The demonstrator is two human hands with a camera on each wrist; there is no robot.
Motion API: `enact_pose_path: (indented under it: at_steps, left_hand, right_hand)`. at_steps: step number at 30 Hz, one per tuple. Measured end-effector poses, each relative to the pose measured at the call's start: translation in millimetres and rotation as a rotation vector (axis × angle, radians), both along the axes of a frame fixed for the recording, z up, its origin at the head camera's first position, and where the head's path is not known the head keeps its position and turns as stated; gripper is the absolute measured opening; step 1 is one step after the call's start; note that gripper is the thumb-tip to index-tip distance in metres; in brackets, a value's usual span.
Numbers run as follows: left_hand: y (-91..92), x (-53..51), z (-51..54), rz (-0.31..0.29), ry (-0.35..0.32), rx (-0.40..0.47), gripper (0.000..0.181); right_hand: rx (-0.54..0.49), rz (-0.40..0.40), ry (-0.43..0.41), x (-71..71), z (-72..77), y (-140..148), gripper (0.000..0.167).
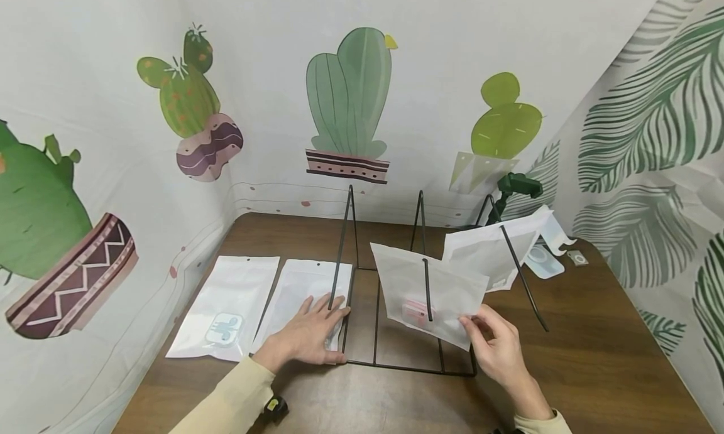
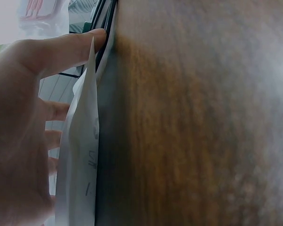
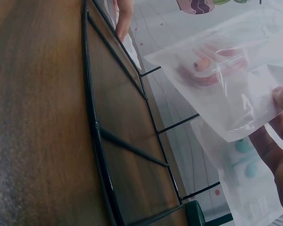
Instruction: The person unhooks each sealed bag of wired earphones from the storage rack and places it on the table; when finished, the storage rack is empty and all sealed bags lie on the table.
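Note:
A black wire display rack (image 1: 408, 368) with long upright prongs stands on the table. From its middle prong hangs a white translucent pouch (image 1: 455, 296) holding a pink item (image 1: 415, 312) that looks like earphones. My right hand (image 1: 498, 346) pinches this pouch's lower right corner, which is swung out at a slant. Fingers spread, my left hand (image 1: 308, 330) rests on a flat white pouch (image 1: 296, 280) beside the rack; its thumb (image 2: 97, 37) touches the rack's wire. Another pouch (image 1: 475, 252) hangs on the right prong, with bluish contents showing in the right wrist view.
Farther left lies a white pouch (image 1: 243, 283) with a boxed pair of earphones (image 1: 224, 329) inside. Behind the rack's right side are a dark green stand (image 1: 519, 185), a pale blue packet (image 1: 544, 262) and a small grey square (image 1: 577, 258). A cactus-print cloth (image 1: 271, 95) backs the wooden table (image 1: 599, 358).

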State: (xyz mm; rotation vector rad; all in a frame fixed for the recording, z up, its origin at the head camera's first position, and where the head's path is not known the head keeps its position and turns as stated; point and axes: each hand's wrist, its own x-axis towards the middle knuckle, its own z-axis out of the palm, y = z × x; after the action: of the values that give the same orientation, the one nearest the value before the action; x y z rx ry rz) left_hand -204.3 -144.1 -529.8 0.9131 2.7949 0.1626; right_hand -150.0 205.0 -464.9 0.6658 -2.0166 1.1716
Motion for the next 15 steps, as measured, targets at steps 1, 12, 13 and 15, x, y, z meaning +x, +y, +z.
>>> enact_pose_path:
  at_steps: [1,12,13,15]
  left_hand:
    - [0.1,0.1,0.1,-0.001,0.001,0.001,0.098]
    - [0.6,0.4,0.0,-0.006,0.002,-0.004,0.098]
    - [0.6,0.4,-0.1,-0.007,0.003,-0.006,0.098]
    - [0.4,0.1,-0.2,-0.007,0.005,-0.007,0.098]
  right_hand:
    - [-0.001,0.004,0.001,0.5,-0.4,0.1,0.032]
    - [-0.005,0.045,0.003,5.0,0.3,1.8,0.043]
    - [-0.004,0.044,0.001,5.4,0.4,2.0,0.043]
    - [-0.005,0.043,0.001,6.2,0.7,2.1,0.043]
